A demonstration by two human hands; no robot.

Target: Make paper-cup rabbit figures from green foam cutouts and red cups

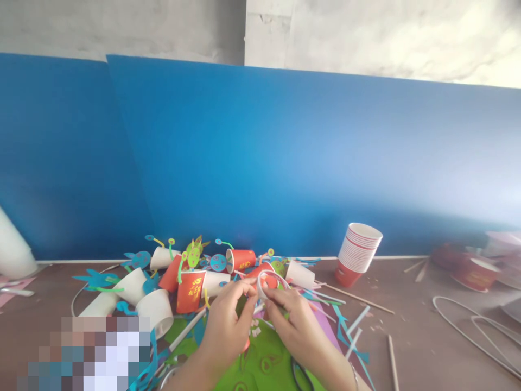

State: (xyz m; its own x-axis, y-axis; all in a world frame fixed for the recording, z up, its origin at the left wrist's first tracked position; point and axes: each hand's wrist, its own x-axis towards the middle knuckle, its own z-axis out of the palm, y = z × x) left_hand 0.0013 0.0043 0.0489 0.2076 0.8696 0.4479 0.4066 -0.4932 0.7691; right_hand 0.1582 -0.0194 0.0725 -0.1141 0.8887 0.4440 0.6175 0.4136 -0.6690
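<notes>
A thin pale ring that looks like a roll of tape (260, 278) is held up between my two hands. The fingers of my right hand (291, 315) are closed on its near right side. My left hand (230, 309) pinches at its left edge, thumb and forefinger pressed together; the exact contact is hidden. Below the hands lie small white squares (255, 330) on green sheets (244, 374) with printed shapes. Just beyond are red and white paper cups, such as the red cup (189, 292) with yellow writing, decorated with blue and green paper cut-outs (194, 254).
A stack of paper cups (360, 250) stands right of the pile. Wooden sticks (392, 361), white straws (354, 342) and a looped cable (468, 331) lie to the right. Black scissor handles (301, 374) show by my right wrist. A blue panel (260, 163) closes off the back.
</notes>
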